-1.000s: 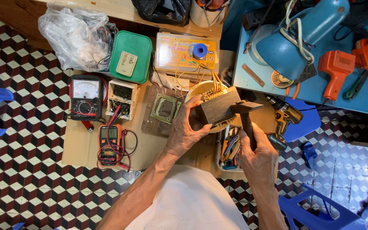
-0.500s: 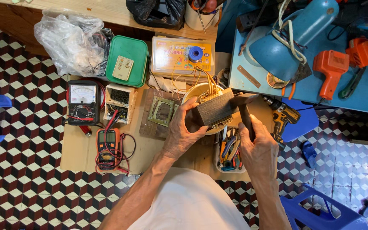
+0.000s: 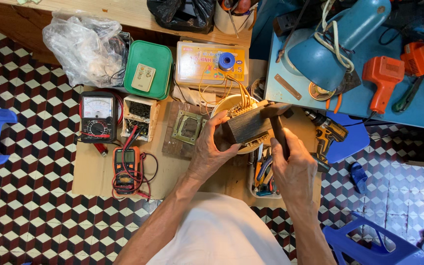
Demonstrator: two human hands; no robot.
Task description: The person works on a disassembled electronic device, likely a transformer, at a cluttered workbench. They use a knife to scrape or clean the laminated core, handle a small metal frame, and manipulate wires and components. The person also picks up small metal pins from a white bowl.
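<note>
Two hands are working over the middle of the low table (image 3: pixel 94 176). The left hand (image 3: pixel 211 149) is closing its fingers around a dark transformer block (image 3: pixel 245 126), holding it just above a pale round bowl (image 3: pixel 222 104). The right hand (image 3: pixel 294 169), at four o'clock from the block, is gripping the handle of a small hammer (image 3: pixel 277 118) whose head is resting against the block's right end. Orange wires (image 3: pixel 236 91) are running from the block's top toward twelve o'clock. By my reading the work is in mid-course: the block is looking whole, with its wires attached and nothing pulled free. At nine o'clock a square metal frame (image 3: pixel 187 126) is lying apart on a board, with two multimeters (image 3: pixel 126 164) farther out. A tray of hand tools (image 3: pixel 263 172) is sitting between the wrists.
</note>
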